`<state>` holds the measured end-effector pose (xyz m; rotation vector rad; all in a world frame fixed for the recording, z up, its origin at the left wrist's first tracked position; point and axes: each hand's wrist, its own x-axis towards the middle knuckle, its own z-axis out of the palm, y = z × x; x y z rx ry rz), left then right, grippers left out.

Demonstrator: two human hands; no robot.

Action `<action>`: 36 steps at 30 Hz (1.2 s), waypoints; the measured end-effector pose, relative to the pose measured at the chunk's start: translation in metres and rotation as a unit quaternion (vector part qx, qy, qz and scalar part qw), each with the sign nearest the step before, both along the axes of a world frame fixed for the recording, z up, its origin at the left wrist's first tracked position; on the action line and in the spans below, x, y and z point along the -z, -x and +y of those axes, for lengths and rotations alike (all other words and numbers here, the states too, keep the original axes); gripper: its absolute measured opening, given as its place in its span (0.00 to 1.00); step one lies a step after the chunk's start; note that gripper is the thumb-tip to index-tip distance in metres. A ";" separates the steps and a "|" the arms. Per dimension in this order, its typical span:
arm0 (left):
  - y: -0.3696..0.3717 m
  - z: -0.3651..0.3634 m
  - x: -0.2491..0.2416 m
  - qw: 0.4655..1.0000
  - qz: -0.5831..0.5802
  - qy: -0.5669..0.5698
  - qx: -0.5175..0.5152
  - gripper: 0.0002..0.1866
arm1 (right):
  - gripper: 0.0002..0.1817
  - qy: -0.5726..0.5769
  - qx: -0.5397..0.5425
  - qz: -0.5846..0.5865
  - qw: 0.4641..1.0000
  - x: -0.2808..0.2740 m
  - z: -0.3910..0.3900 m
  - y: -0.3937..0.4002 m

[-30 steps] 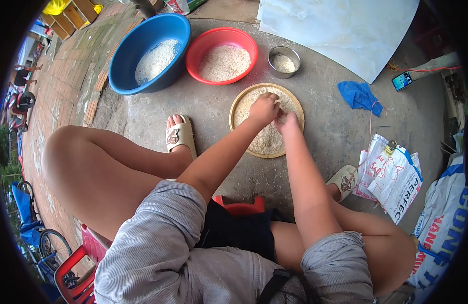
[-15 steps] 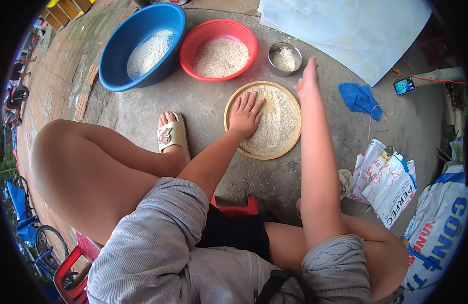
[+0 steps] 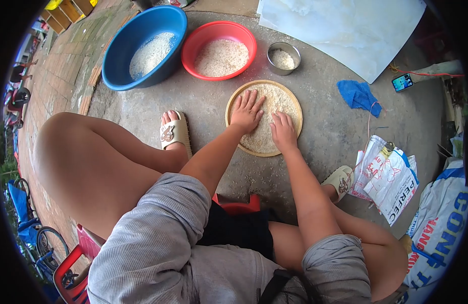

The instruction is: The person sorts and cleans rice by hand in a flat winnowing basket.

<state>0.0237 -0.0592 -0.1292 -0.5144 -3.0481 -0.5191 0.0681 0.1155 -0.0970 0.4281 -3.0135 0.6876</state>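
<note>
A round, shallow tray with a tan rim (image 3: 233,138) lies on the ground in front of me, spread with pale rice grains (image 3: 267,143). My left hand (image 3: 247,114) rests flat on the left part of the rice, its fingers spread. On the right side of the tray, my right hand (image 3: 284,131) touches the grains with its fingers extended and slightly bent. Neither hand grips anything that I can see. What lies under the palms is hidden.
Beyond the tray stand a blue basin (image 3: 112,63), a red basin (image 3: 191,50) and a metal bowl (image 3: 296,62), each holding grains. A blue cloth (image 3: 358,95), a phone (image 3: 402,82) and printed sacks (image 3: 391,182) lie at right. A pale sheet (image 3: 340,30) covers ground at the back.
My right hand has come down from beside the metal bowl onto the rice in the tray. My left hand stays in place. The grains in the metal bowl look lower.
</note>
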 end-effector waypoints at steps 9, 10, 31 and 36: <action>0.010 0.036 -0.035 0.933 -0.012 -0.333 -0.135 0.19 | 0.10 0.169 0.165 0.017 0.972 -0.008 -0.001 0.017; 0.013 0.043 -0.039 0.902 -0.059 -0.397 -0.159 0.18 | 0.10 0.170 0.166 0.018 0.971 -0.012 -0.007 0.021; 0.027 0.026 -0.020 0.377 -0.448 -0.724 -0.364 0.19 | 0.07 0.224 0.093 0.002 0.970 -0.038 -0.027 0.017; 0.035 0.039 -0.036 0.340 -0.473 -0.778 -0.236 0.17 | 0.14 0.157 0.042 0.133 0.978 -0.058 -0.036 0.026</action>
